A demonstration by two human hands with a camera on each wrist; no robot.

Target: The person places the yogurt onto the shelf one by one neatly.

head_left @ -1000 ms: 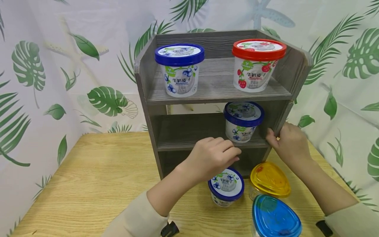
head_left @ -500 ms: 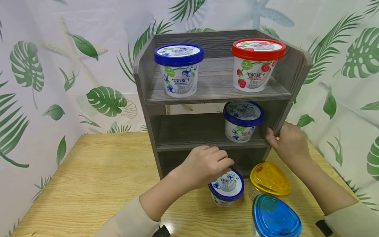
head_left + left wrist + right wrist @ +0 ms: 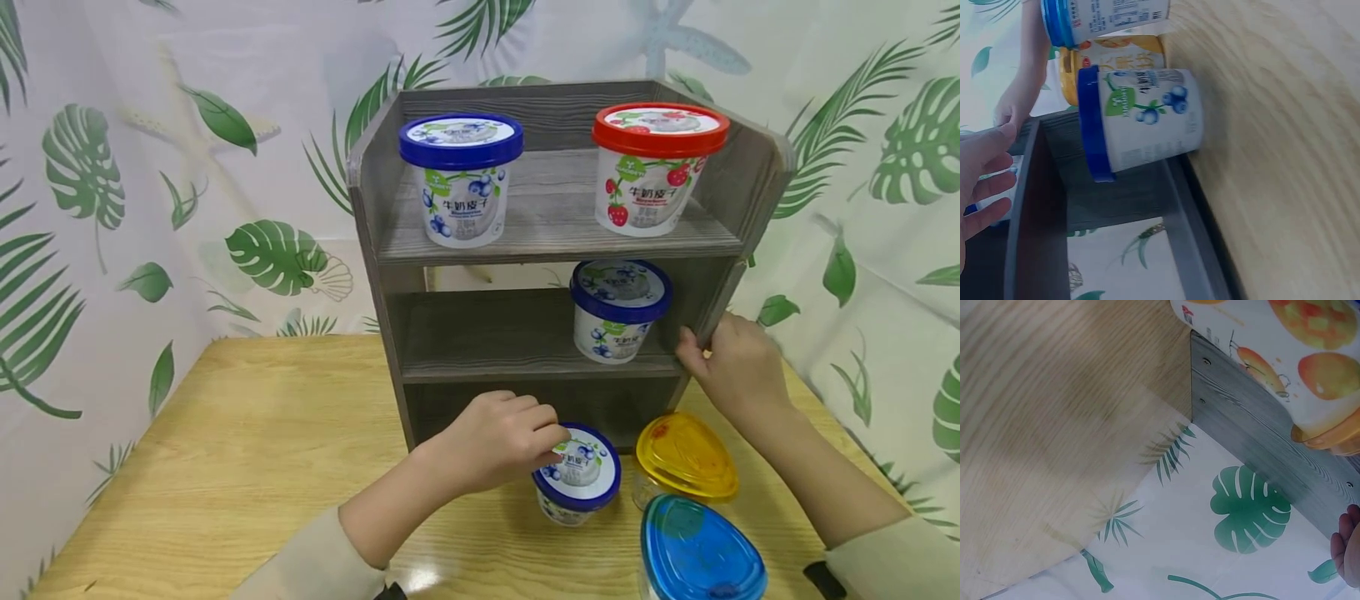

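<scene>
My left hand (image 3: pixel 498 437) hangs in front of the lower part of a grey wooden shelf (image 3: pixel 480 250). Its fingers are loosely bent and hold nothing. Just right of it and lower, a yogurt cup (image 3: pixel 577 471) with a blue lid and blueberry print stands on the table. In the left wrist view, that blueberry cup (image 3: pixel 1147 122) is apart from the left hand's fingers (image 3: pixel 994 187). On the right, my right hand (image 3: pixel 742 367) grips the shelf's side panel, thumb at the front edge. Its fingers (image 3: pixel 1349 540) show by the panel's outer face in the right wrist view.
The top shelf bears a blue-lidded cup (image 3: pixel 461 187) and a red-lidded strawberry cup (image 3: pixel 656 179). Another blue-lidded cup (image 3: pixel 618 317) stands on the middle shelf. A yellow-lidded tub (image 3: pixel 686 454) and a blue-lidded tub (image 3: pixel 701 546) stand front right. Bare wooden tabletop (image 3: pixel 262 433) extends left.
My left hand has moved down and to the left, from below the middle-shelf cup to beside the cup on the table. The right hand keeps its hold on the side panel.
</scene>
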